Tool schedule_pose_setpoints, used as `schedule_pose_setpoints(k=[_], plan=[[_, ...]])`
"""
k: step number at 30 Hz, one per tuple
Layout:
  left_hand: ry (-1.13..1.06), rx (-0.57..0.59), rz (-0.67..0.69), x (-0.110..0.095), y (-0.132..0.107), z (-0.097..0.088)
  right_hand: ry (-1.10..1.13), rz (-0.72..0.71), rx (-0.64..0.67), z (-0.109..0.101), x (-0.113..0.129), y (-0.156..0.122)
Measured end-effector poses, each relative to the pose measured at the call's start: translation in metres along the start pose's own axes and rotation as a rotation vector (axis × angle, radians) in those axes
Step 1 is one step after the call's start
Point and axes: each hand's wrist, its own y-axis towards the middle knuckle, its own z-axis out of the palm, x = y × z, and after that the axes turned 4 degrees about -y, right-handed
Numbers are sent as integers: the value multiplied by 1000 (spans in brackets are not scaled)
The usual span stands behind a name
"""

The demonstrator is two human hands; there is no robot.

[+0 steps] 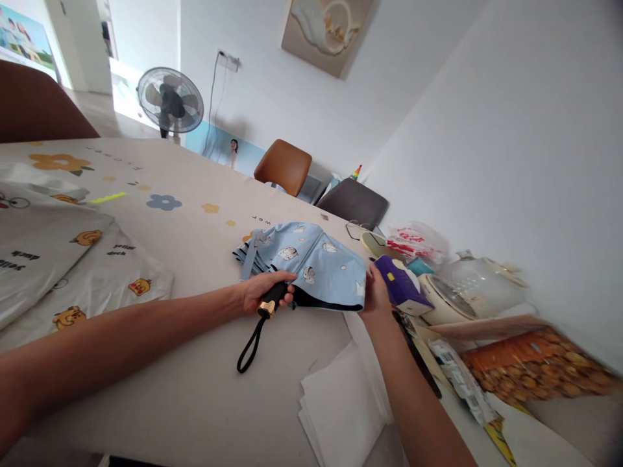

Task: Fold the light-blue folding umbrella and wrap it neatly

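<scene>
A folding umbrella (316, 256) with a light blue canopy and white cartoon animals is held above the table, its cloth loosely gathered rather than spread. My left hand (263, 290) is closed around its black handle, which has a gold band and a black wrist loop (250, 347) hanging down. At the canopy's right edge, my right hand (374, 295) grips the cloth, its fingers partly hidden behind it. The black underside shows along the lower fold. A blue strap (249, 256) dangles at the canopy's left side.
Printed cloth or plastic (97, 259) with yellow ducks lies at left on the table (204, 389). White sheets (343, 402) are under my right forearm. Along the right stand a purple box (402, 285), a lidded pot (445, 298) and a snack bag (540, 363). Behind are chairs (285, 165) and a fan (170, 100).
</scene>
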Motion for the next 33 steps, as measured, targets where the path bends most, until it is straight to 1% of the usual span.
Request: schedule_pose_setpoints(k=[2, 4, 5, 7, 9, 12, 14, 17, 19, 20, 22, 25, 27, 28, 31, 33], plan=[[-5, 5, 2, 0, -1, 1, 13, 94, 38, 7, -8, -4], [-13, 9, 6, -1, -2, 2, 18, 182, 131, 13, -16, -7], [-18, 14, 6, -1, -3, 2, 33, 196, 173, 15, -19, -9], [-29, 26, -2, -2, -4, 2, 72, 168, 219, 17, -20, -14], [-39, 37, -6, -2, -4, 1, 93, 113, 218, 17, -19, -20], [-43, 48, 0, -3, -3, 0, 37, 40, 230, 18, -16, -27], [-36, 48, 2, -3, -3, 0, -65, 20, 198, 20, -16, -30], [-31, 52, -22, -5, -5, 1, -149, -21, 29, 25, -13, -33], [-33, 63, -27, -6, -8, 3, -85, -84, -74, 29, -5, -36], [-28, 72, -31, -5, -9, 4, -40, -107, -93, 31, 1, -39], [-10, 93, -34, -4, -11, 6, 16, -139, -92, 34, 11, -43], [9, 112, -50, -2, -12, 7, 57, -91, -51, 39, 17, -49], [8, 107, -46, -1, -12, 7, 86, -36, -10, 40, 16, -50], [6, 103, -39, -1, -11, 7, 111, -35, 19, 39, 15, -49], [-4, 109, -32, -2, -10, 6, 202, -122, 139, 33, 9, -45], [-20, 125, -37, -2, -10, 5, 230, -144, 181, 28, 1, -39]])
